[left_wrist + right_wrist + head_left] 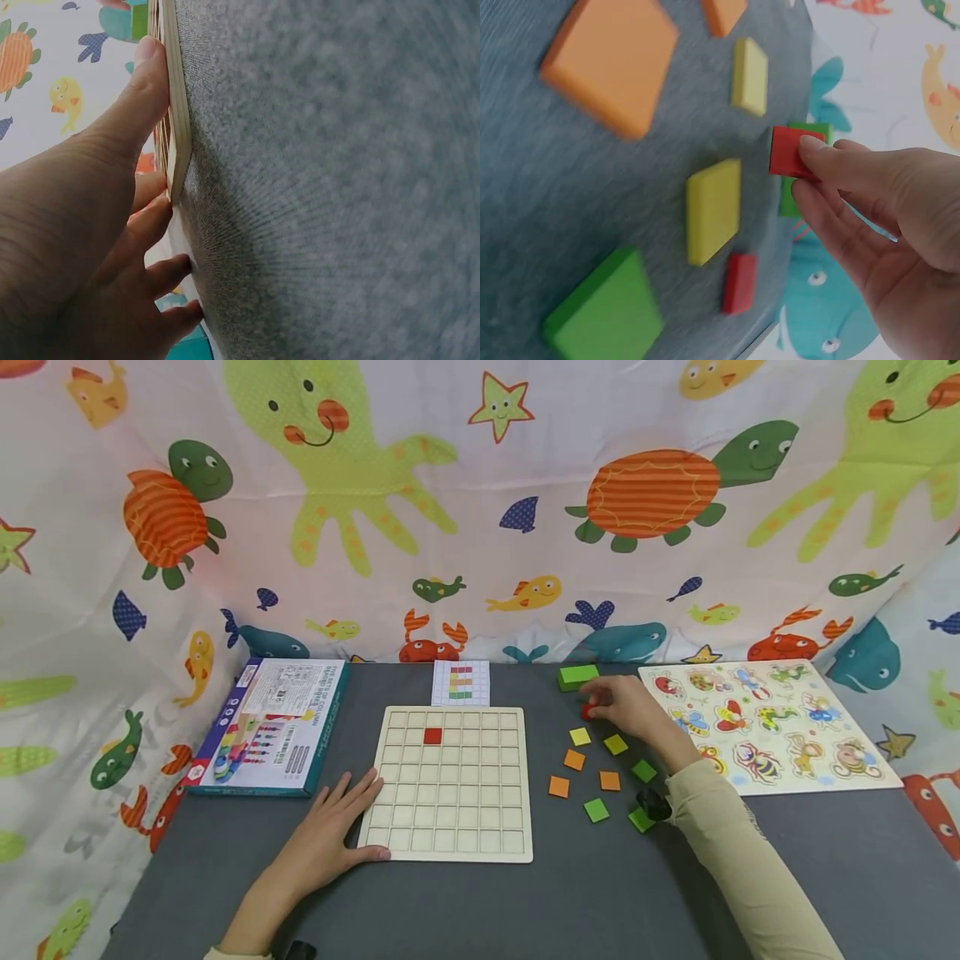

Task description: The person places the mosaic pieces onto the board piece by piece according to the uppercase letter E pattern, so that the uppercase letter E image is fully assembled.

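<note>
A pale wooden grid board lies on the grey table, with one red square tile in its second row. My left hand rests at the board's left edge, fingers spread; the thumb touches the near corner, as the left wrist view also shows along the wooden edge. Between thumb and fingertips my right hand pinches another red tile, to the right of the board. A further red tile lies on the table below that hand in the right wrist view.
Yellow, orange and green tiles lie scattered right of the board. Behind them is a green block or stack. A pattern card touches the board's far side. A box stands left, a sticker-like picture board right.
</note>
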A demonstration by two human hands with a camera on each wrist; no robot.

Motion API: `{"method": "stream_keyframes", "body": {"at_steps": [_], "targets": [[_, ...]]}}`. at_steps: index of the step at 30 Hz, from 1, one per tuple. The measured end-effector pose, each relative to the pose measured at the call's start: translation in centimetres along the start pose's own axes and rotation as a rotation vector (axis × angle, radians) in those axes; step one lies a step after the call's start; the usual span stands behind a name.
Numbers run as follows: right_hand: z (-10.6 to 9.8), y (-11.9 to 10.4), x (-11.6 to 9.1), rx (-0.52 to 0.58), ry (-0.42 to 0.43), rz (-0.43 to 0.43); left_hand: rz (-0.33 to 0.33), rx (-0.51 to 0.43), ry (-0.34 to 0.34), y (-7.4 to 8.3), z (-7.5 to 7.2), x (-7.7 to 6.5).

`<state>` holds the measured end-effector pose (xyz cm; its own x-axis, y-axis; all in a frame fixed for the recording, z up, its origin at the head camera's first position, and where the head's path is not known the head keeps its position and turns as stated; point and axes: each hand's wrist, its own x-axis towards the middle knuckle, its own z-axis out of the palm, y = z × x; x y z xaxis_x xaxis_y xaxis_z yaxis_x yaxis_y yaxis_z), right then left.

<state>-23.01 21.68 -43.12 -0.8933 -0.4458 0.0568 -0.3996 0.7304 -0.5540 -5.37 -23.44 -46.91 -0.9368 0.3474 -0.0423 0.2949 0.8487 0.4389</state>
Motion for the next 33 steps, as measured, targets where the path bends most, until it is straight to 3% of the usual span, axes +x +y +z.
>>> {"method": "stream_keyframes", "body": {"at_steps": [7, 12, 21, 33], "targets": [[0.8, -2.5, 1.1, 0.023, -0.016, -0.009, -0.005, -0.009, 0.000, -0.1, 0.1, 0.0], [2.5, -4.1, 1.8, 0.079, -0.007, -0.013, -0.007, -0.020, 0.000, 0.0, 0.0, 0.1], [5.8, -6.9, 3.3, 0.180, -0.026, -0.092, -0.011, -0.015, -0.006, 0.0, 0.2, 0.2], [9.0, -10.4, 5.4, 0.296, -0.027, -0.096, -0.026, -0.040, -0.015, 0.1, 0.0, 0.0]]}}
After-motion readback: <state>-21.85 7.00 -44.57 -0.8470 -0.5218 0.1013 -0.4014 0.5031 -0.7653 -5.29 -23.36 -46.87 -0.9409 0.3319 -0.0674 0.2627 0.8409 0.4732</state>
